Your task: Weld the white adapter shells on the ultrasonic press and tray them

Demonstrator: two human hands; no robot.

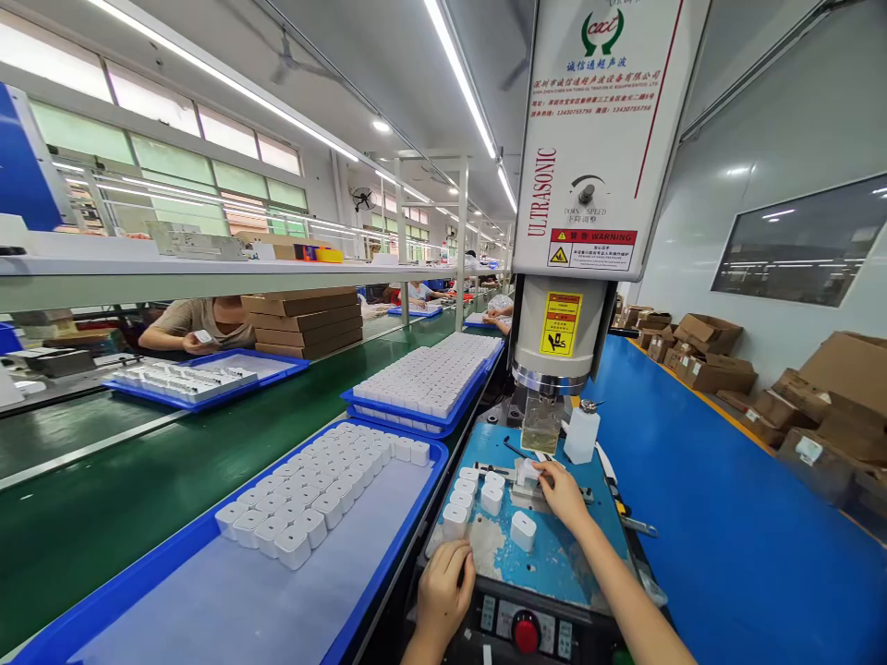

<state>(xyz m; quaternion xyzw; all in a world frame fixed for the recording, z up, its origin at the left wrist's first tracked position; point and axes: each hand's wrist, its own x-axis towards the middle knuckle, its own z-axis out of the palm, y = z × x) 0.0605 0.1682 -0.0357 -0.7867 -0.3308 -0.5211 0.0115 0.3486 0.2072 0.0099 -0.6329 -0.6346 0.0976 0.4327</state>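
My right hand (563, 491) has its fingertips closed on a small white plastic casing (528, 471), which sits in the metal fixture (532, 499) under the horn (542, 423) of an ultrasonic welding machine (589, 139). At the front left edge of the blue machine base (554, 568), my left hand (444, 589) has its fingers curled together, with no object visible in them. Just beyond it stand several white casings (455, 520) in a short row. A single white casing (522, 531) stands between my hands, with a dark slot in its top.
A blue tray (394, 573) partly filled with white casings lies on the left, with stacked full trays (443, 420) behind. A white bottle (582, 434) stands beside the horn. A red button (526, 633) is in front. Across the green conveyor (83, 526) sits a person (198, 323).
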